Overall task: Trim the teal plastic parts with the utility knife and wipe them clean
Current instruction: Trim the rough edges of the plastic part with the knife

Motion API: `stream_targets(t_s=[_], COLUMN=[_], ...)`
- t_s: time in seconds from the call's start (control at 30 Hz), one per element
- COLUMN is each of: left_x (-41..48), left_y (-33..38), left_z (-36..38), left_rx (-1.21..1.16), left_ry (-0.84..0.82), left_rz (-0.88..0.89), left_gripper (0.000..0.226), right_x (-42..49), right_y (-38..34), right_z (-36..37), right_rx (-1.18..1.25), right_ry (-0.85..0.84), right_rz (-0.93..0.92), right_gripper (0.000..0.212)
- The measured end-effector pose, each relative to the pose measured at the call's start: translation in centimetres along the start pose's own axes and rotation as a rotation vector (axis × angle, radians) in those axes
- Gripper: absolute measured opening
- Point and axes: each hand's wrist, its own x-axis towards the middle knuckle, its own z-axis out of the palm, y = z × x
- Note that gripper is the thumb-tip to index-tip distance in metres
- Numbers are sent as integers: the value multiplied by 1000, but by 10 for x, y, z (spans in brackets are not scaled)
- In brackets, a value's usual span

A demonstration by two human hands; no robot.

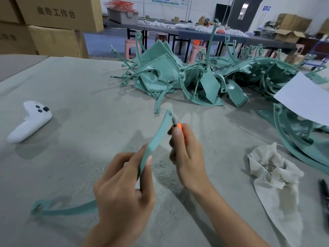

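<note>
- Two hands work above the grey table (pixel 80 86) — the left hand (pixel 122 186) grips a curved teal strip (pixel 158 134), thumb along its edge.
- The right hand (pixel 187 154) curls round an orange utility knife (pixel 178 126), blade touching the strip's upper end.
- A heap of teal parts (pixel 178 75) lies beyond; a crumpled cloth (pixel 272 168) lies at right.

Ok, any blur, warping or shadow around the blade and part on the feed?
Head view, warping: wide-angle bends the table edge and the background; head view, focus: the utility knife blade and held teal part look slightly soft; head view, light: soft shadows lie beneath the left hand and right hand, no glare.
</note>
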Motion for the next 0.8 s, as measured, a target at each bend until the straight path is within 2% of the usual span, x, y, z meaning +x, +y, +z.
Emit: stream_targets(t_s=[0.13,0.27,0.43,0.63,0.8], left_x=[-3,-1,1,-2,1], left_y=[4,-5,-13,-12,-14], left_z=[1,3,6,6,5], left_rx=[-26,24,90,67,70], left_ry=[9,44,44,41,77], left_rz=[51,71,72,51,34], left_gripper=[27,25,22,25,27], right_x=[15,11,1,-6,-18], right_y=[5,-2,-10,-10,-6], right_z=[-13,-23,-16,-7,-4], right_rx=[-17,151,279,302,338], right_ry=[59,134,-70,-144,-252], right_rz=[167,140,85,101,31], right_gripper=[36,44,50,49,50])
